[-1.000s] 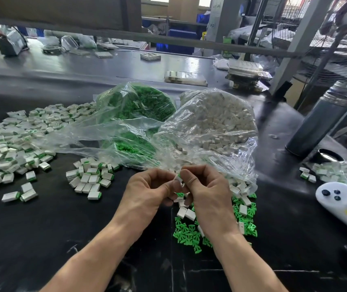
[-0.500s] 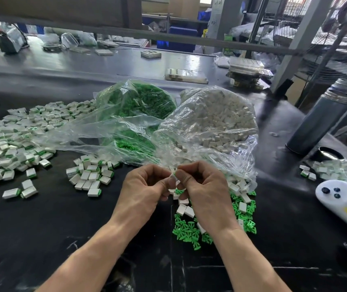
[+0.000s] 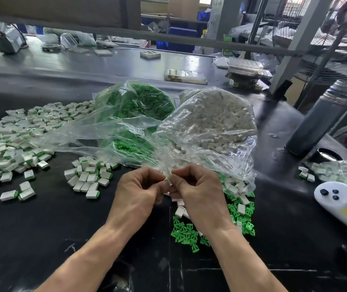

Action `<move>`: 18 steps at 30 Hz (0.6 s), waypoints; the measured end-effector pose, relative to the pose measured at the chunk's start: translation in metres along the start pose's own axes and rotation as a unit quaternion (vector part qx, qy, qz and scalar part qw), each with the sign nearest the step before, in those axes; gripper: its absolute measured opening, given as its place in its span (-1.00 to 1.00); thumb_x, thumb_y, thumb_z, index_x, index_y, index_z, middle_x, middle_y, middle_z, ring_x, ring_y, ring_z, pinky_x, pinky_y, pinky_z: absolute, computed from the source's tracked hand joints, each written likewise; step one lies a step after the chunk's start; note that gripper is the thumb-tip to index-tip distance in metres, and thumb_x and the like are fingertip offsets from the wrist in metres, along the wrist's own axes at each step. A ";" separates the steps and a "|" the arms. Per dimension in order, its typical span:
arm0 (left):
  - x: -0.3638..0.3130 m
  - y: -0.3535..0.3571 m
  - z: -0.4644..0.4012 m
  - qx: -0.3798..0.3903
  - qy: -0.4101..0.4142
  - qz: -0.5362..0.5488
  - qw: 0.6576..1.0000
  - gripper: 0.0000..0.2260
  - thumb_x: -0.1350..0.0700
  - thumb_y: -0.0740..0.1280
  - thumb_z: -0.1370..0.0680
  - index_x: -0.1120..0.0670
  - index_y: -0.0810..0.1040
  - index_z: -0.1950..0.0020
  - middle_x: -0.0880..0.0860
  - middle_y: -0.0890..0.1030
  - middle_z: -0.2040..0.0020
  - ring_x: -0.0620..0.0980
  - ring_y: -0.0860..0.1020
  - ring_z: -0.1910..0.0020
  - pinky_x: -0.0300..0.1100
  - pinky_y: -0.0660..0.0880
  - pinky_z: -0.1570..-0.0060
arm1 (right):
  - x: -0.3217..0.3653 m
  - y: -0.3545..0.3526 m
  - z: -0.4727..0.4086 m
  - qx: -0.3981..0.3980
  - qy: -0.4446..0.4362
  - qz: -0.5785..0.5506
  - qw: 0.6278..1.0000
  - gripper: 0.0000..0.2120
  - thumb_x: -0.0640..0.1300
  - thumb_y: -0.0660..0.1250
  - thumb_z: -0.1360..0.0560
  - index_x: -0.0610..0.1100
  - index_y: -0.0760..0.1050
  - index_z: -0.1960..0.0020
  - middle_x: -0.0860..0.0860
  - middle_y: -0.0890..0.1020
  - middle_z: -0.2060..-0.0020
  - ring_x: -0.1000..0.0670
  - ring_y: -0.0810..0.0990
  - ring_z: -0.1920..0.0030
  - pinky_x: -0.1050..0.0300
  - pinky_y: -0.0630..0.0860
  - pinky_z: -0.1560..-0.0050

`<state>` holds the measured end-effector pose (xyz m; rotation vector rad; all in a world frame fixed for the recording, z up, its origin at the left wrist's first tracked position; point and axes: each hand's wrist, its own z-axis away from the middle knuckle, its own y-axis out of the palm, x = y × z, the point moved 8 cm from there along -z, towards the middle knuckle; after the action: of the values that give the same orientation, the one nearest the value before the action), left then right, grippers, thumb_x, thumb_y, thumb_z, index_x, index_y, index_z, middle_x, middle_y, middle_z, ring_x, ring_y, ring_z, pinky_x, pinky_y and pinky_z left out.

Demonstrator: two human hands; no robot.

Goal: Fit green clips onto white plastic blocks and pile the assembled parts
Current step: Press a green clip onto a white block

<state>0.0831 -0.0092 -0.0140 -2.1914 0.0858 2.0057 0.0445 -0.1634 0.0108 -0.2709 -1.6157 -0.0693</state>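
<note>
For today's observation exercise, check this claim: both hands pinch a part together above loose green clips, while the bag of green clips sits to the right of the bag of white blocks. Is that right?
Not quite. The head view shows the bag of green clips to the left of the bag of white blocks, not the right. The rest holds: the left hand and right hand pinch a part together above loose green clips.

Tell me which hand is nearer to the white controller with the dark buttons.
Right. The right hand is at centre, on the side towards the white controller at the table's right edge; the left hand is just beyond it, farther away.
</note>
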 end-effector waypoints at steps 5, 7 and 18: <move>0.000 0.001 -0.001 0.006 0.000 -0.014 1.000 -0.87 0.19 0.54 -0.52 -0.02 0.70 0.15 0.10 0.72 0.23 -0.02 0.63 0.32 -0.22 0.61 0.28 | 0.000 -0.003 0.001 0.004 0.002 0.012 1.000 -0.90 -0.27 0.45 -0.58 -0.11 0.66 0.08 -0.04 0.76 0.21 -0.01 0.77 0.19 0.07 0.72 0.09; -0.002 0.002 0.000 0.015 0.005 -0.034 0.999 -0.86 0.20 0.54 -0.53 -0.03 0.69 0.15 0.09 0.71 0.23 -0.04 0.62 0.32 -0.13 0.63 0.28 | 0.000 -0.004 0.003 0.015 0.007 0.018 1.000 -0.92 -0.27 0.46 -0.58 -0.14 0.67 0.08 -0.04 0.76 0.20 0.00 0.77 0.18 0.10 0.71 0.10; -0.008 0.006 0.005 0.018 0.000 -0.003 1.000 -0.86 0.22 0.52 -0.53 0.00 0.69 0.16 0.04 0.73 0.23 -0.12 0.67 0.30 -0.29 0.58 0.29 | 0.003 -0.004 0.008 0.032 0.027 -0.053 0.998 -0.98 -0.28 0.47 -0.57 -0.20 0.68 0.01 -0.06 0.77 0.21 -0.04 0.78 0.16 0.17 0.69 0.11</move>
<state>0.0769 -0.0153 -0.0070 -2.1681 0.1137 1.9845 0.0360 -0.1653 0.0137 -0.1323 -1.5745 -0.1055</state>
